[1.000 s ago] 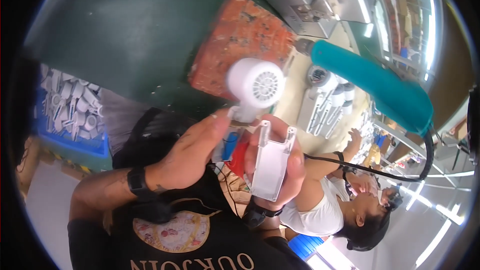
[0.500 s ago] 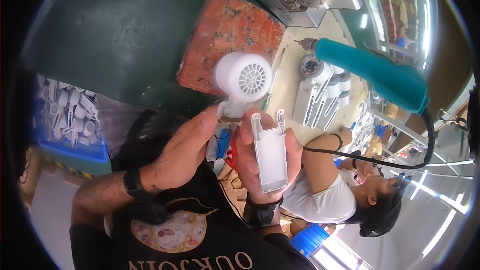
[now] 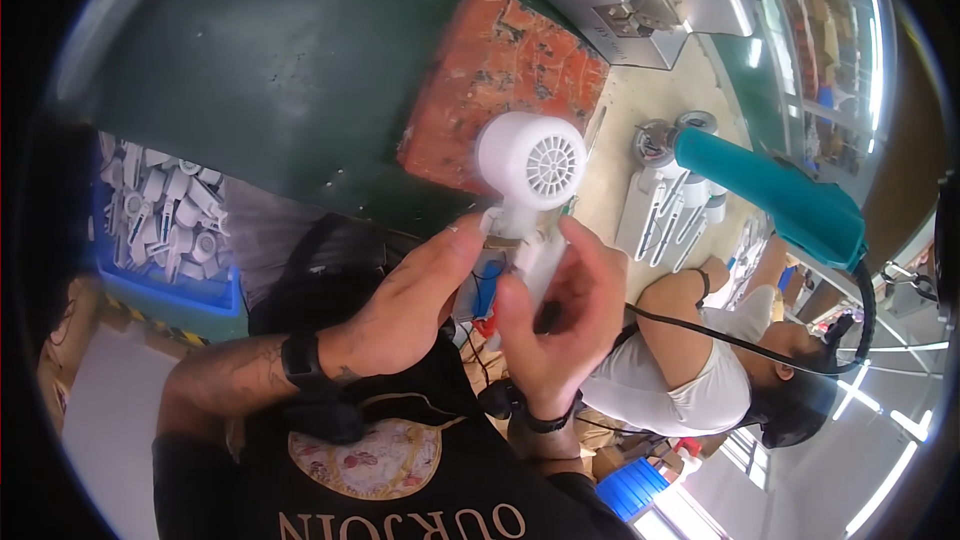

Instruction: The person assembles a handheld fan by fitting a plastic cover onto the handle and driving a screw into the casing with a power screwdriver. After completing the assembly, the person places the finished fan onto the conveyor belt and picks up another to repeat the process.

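Note:
My left hand (image 3: 405, 290) pinches the neck of a white handheld-fan housing (image 3: 530, 160) between thumb and fingers. Its round head has a spoked grille, facing right. In my right hand (image 3: 570, 325) is a white plastic handle cover (image 3: 538, 265), gripped between the thumb and curled fingers. The cover is tilted, its upper end close under the fan's neck. Whether the two parts touch, I cannot tell. Both are held up in front of a worn orange-red block (image 3: 505, 80) on the green table.
A teal electric screwdriver (image 3: 770, 190) hangs at the right with a black cable. Beyond it stand several fan parts (image 3: 665, 210). A metal machine (image 3: 650, 5) is at the back. The blue bin (image 3: 170, 285) at left holds white parts. A co-worker (image 3: 670, 370) sits at right.
My right hand has turned the handle cover from lying open-side up to tilted, bringing its end up to the fan's neck. The whole scene has shifted slightly right in view.

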The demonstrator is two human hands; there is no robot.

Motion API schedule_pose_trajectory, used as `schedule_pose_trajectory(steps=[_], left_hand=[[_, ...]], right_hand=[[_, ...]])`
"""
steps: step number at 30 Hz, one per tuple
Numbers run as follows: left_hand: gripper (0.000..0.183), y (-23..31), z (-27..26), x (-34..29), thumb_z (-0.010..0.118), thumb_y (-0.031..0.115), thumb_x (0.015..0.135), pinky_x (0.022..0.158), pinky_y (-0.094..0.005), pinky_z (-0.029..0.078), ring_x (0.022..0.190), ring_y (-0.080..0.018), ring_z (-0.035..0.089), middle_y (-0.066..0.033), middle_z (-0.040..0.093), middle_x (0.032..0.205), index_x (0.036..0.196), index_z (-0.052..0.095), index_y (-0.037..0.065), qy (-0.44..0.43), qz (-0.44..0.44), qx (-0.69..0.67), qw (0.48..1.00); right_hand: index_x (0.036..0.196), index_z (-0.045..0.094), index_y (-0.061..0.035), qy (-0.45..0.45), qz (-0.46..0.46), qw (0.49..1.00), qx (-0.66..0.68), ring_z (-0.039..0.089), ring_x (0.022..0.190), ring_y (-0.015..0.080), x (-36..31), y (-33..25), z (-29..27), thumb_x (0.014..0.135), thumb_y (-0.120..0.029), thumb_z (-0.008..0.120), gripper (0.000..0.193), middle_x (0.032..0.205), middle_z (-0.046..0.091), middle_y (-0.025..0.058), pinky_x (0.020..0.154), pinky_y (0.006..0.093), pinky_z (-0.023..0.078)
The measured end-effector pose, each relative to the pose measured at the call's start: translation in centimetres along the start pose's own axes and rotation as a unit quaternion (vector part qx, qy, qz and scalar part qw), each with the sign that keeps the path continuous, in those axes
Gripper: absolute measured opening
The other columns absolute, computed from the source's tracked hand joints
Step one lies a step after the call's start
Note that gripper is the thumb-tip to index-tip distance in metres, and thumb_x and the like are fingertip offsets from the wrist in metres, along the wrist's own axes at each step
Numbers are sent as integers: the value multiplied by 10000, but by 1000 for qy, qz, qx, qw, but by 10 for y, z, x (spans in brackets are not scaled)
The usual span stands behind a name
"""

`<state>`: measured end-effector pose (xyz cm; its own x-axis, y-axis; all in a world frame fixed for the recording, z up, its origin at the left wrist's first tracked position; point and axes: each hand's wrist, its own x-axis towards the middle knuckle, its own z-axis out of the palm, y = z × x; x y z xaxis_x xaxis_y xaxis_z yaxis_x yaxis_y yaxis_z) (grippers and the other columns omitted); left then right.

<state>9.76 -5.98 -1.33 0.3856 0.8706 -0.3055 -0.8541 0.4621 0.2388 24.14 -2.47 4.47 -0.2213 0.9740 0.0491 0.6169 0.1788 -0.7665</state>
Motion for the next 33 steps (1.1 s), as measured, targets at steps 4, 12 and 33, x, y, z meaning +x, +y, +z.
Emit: schedule_pose_trajectory(steps=[4,12,33], left_hand=[[495,1,1,2,263,311,1135,1068,-298,417,1206,-120,517,-66,538,1356,1524,359,21,9,31,48,998],[479,5,6,-5,269,244,1123,1103,-318,385,1264,-140,489,-82,529,1367,1526,356,0,11,-2,90,996],[470,8,5,-3,422,43,1044,1040,-311,431,1200,-210,546,-166,514,1325,1502,388,-52,23,145,334,931]], right_hand=[[1317,549,17,2,6,997,-78,540,735,68,1,-11,7,801,-55,782,571,965,524,32,579,197,426],[1322,538,30,-15,32,998,-47,547,756,77,1,-2,6,820,9,750,545,999,536,38,615,201,445],[1409,472,74,-23,50,996,72,582,849,99,-5,1,10,952,-25,640,497,1188,562,93,746,226,480]])
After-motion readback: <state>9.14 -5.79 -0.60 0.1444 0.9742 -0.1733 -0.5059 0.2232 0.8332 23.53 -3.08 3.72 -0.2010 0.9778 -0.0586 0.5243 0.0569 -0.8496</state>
